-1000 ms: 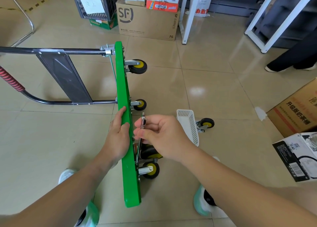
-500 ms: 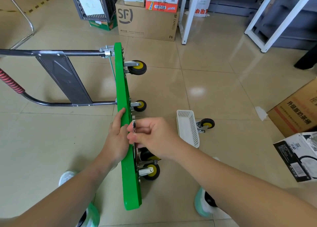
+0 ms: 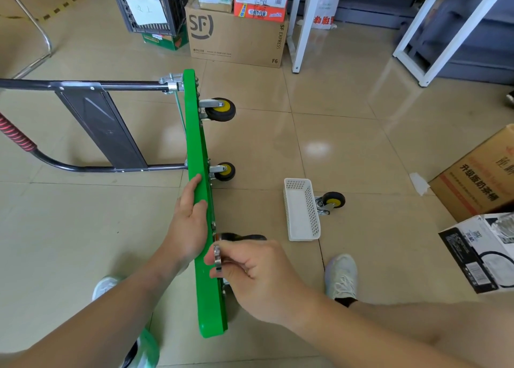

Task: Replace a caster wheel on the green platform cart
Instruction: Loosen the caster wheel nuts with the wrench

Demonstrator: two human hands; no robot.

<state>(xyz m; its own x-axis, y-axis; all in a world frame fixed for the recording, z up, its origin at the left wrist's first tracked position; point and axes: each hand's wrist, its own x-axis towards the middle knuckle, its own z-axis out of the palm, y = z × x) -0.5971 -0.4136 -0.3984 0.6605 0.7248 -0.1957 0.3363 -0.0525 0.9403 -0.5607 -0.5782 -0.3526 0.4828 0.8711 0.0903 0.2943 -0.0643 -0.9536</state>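
As cart [image 3: 199, 145] is being held on edge by left hand [image 3: 189, 223] gripping rim, caster [image 3: 217, 257] is being pinched vs underside by right hand [image 3: 258, 276], prob. for bolting.

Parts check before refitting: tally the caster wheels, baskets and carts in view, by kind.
caster wheels: 4 (far mounted caster, middle mounted caster, held caster in the right hand, loose caster on the floor)
white basket: 1
green cart: 1
Total: 6
Any caster behind the right hand is hidden.
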